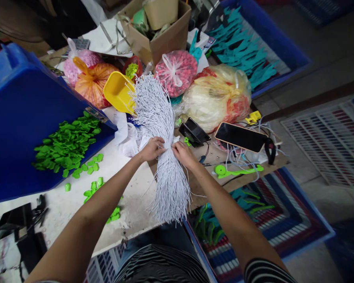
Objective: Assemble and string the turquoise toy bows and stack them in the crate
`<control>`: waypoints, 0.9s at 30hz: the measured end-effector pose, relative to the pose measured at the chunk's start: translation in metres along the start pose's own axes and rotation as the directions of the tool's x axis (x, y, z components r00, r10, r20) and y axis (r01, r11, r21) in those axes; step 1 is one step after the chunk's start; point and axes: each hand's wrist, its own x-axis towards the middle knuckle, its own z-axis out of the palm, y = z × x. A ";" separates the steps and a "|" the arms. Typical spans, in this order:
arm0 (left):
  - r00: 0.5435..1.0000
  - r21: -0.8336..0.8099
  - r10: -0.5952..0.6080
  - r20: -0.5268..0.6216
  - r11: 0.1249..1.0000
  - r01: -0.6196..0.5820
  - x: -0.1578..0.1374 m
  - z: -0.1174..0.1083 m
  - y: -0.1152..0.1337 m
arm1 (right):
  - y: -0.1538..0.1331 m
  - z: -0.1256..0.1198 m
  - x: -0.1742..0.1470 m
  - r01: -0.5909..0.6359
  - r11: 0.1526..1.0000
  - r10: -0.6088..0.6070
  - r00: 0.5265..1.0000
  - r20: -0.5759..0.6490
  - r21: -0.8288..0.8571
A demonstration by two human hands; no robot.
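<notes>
A thick bundle of thin white cords (171, 188) lies across the table, its far end fanned out and its near end hanging toward the front edge. At its narrow middle, my left hand (152, 149) grips it from the left side with bent fingers. My right hand (183, 153) pinches the same waist from the right, close to the left hand. Whatever binds the cords there is mostly hidden by my fingers. White cloth or paper (126, 135) lies beside the bundle, and a yellow scoop (119, 92) touches its far end.
On the left, a tilted blue bin (26, 114) holds green plastic pieces (70, 143); more lie on the table. Knotted bags, including one of pink pieces (177, 72), and a cardboard box (168, 43) stand behind. A phone (240, 136) and small fan (194, 131) sit right. Crates (318, 224) flank the table.
</notes>
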 end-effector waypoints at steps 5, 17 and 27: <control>0.978 -0.240 -0.135 -0.161 0.966 0.094 -0.007 0.011 0.002 | -0.010 0.003 -0.004 0.032 0.994 -0.037 0.998 -0.051 -0.101; 0.960 0.095 -0.184 -0.212 0.974 0.208 -0.008 0.015 0.009 | -0.006 0.020 -0.012 -0.111 0.610 0.506 0.816 -0.278 0.785; 0.896 0.066 -0.129 -0.425 0.983 0.173 -0.040 0.023 0.011 | -0.047 0.003 -0.024 0.009 0.936 0.197 0.816 -0.543 0.353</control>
